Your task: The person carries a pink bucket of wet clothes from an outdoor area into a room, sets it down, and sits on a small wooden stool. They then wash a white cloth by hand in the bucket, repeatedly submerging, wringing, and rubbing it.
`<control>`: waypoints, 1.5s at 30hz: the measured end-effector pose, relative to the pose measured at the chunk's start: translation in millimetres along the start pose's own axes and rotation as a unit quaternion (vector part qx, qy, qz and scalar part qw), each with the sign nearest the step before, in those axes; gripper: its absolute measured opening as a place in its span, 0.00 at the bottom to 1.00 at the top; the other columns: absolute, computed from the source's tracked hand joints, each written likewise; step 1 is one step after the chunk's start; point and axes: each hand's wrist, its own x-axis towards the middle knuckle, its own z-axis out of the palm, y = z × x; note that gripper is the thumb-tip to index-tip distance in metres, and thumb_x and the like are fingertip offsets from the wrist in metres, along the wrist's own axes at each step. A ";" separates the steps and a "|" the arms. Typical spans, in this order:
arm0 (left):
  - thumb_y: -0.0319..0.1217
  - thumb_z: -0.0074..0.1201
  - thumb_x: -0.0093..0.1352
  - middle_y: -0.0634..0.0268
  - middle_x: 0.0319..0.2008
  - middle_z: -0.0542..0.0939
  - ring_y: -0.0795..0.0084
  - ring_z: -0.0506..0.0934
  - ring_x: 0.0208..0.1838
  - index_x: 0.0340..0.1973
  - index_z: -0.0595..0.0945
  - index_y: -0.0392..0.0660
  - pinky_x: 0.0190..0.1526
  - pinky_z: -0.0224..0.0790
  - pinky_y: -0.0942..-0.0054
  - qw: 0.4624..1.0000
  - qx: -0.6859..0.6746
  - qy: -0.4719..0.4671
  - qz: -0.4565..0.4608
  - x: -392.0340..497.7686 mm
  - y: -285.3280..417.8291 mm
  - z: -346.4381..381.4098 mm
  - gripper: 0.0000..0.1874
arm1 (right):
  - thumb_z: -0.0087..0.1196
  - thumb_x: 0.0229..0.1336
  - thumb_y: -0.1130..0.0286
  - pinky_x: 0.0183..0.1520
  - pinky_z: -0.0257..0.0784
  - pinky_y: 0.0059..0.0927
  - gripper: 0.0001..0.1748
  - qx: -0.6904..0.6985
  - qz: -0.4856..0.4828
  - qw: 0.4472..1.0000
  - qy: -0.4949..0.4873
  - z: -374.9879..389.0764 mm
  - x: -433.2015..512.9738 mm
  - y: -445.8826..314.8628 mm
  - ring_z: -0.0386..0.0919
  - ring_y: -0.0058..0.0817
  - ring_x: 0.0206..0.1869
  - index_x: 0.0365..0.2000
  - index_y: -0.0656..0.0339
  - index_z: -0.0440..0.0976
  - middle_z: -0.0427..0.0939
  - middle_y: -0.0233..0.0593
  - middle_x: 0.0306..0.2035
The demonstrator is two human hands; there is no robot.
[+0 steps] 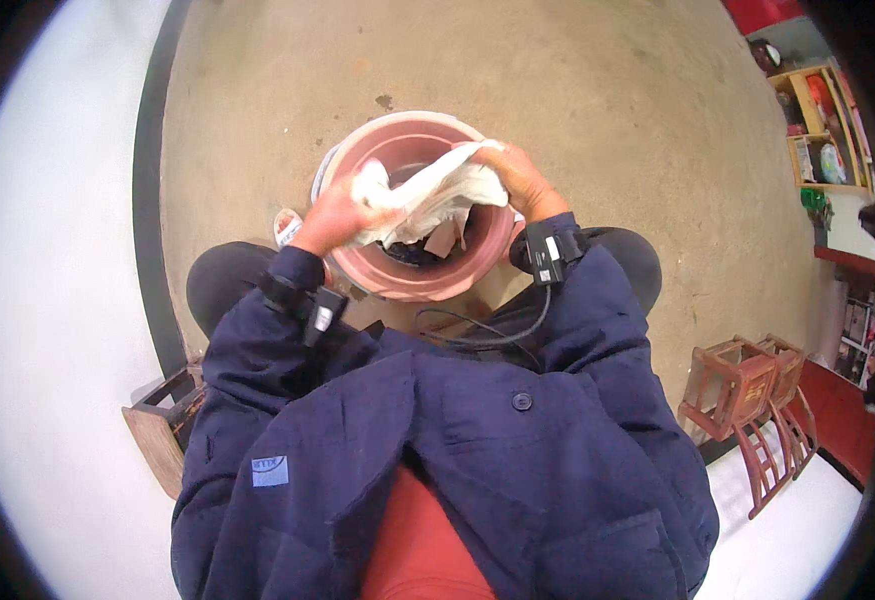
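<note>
Both hands hold a white cloth [437,196] stretched between them, above a round pink plastic tub [482,251] on the floor. My left hand [340,214] grips its left end over the tub's left rim. Its right end is bunched in my right hand [520,176], above the tub's right rim. Under the cloth, dark and light items [445,238] lie inside the tub, partly hidden; what they are I cannot tell.
A concrete floor [617,135] surrounds the tub, with a white wall [54,285] at left. Wooden chairs [752,382] stand at lower right, and a wooden piece of furniture [159,427] at lower left. Wooden shelves [820,135] hold items at upper right. A black cable [482,341] loops below the tub.
</note>
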 end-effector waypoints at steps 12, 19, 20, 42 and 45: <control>0.38 0.47 0.72 0.59 0.49 0.78 0.67 0.77 0.51 0.53 0.73 0.43 0.54 0.68 0.66 0.918 -0.380 -0.015 -0.114 37.2 -112.4 40.9 0.18 | 0.61 0.46 0.57 0.44 0.74 0.44 0.21 -0.323 -0.151 0.922 0.153 137.6 2.1 78.4 0.77 0.54 0.41 0.34 0.65 0.73 0.78 0.58 0.34; 0.42 0.45 0.73 0.61 0.45 0.79 0.64 0.78 0.44 0.52 0.74 0.43 0.48 0.72 0.64 0.900 -0.397 -0.036 -0.179 30.6 -111.5 67.1 0.19 | 0.56 0.49 0.60 0.40 0.73 0.47 0.14 -0.395 -0.137 0.897 0.141 106.1 21.0 55.0 0.77 0.53 0.36 0.28 0.61 0.74 0.78 0.54 0.30; 0.44 0.41 0.75 0.60 0.44 0.79 0.63 0.79 0.42 0.54 0.72 0.43 0.44 0.73 0.64 0.897 -0.388 -0.033 -0.209 31.1 -105.7 71.1 0.20 | 0.56 0.50 0.60 0.39 0.72 0.48 0.13 -0.392 -0.120 0.888 0.208 97.8 25.9 50.2 0.77 0.54 0.35 0.28 0.61 0.74 0.78 0.54 0.30; 0.34 0.45 0.74 0.56 0.53 0.75 0.63 0.76 0.52 0.55 0.72 0.39 0.56 0.68 0.64 0.835 -0.508 -0.097 -0.188 45.0 -129.8 29.0 0.17 | 0.56 0.53 0.57 0.44 0.72 0.43 0.18 -0.309 -0.186 0.927 0.100 131.3 19.3 94.0 0.77 0.53 0.38 0.32 0.63 0.76 0.78 0.55 0.33; 0.36 0.45 0.73 0.57 0.49 0.77 0.63 0.78 0.49 0.54 0.73 0.40 0.51 0.71 0.64 0.922 -0.369 -0.068 -0.096 35.9 -126.4 42.5 0.17 | 0.56 0.51 0.55 0.41 0.73 0.42 0.16 -0.391 -0.196 0.895 0.084 140.4 12.7 79.8 0.77 0.50 0.37 0.27 0.59 0.78 0.79 0.52 0.31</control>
